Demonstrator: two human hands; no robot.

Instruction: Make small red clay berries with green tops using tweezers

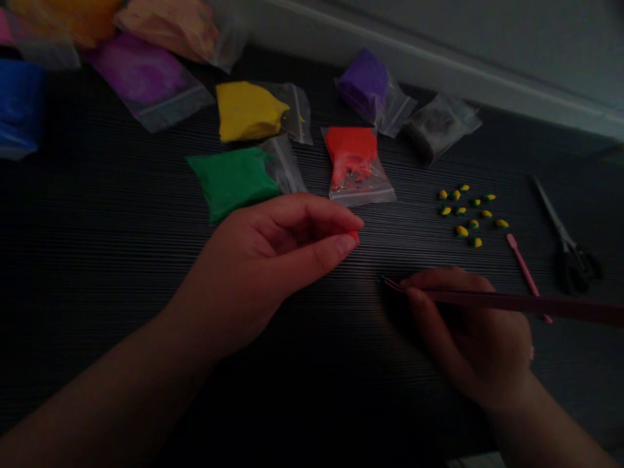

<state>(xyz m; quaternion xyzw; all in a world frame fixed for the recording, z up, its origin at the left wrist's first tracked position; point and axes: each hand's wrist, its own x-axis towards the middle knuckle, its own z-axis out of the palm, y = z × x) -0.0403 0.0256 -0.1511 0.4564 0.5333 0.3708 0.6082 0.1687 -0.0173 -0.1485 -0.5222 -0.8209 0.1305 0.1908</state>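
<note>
My left hand [273, 260] hovers over the dark table, thumb and forefinger pinched on a tiny red clay piece [354, 236]. My right hand [468, 338] rests on the table to the right, fingers closed round a long thin pink modelling tool [511, 302]. The tool's tip points left, close below the red piece. An opened bag of red clay [353, 162] lies just beyond my left fingertips. Next to it on the left lies a green clay bag [231, 179].
Several small yellow-and-green clay bits [468, 214] lie at the right, with a second pink tool [524, 266] and scissors [565, 240] beside them. Bags of yellow [248, 110], purple [365, 84], magenta [141, 75], blue [17, 104] and dark clay [433, 127] lie farther back, near a wall edge.
</note>
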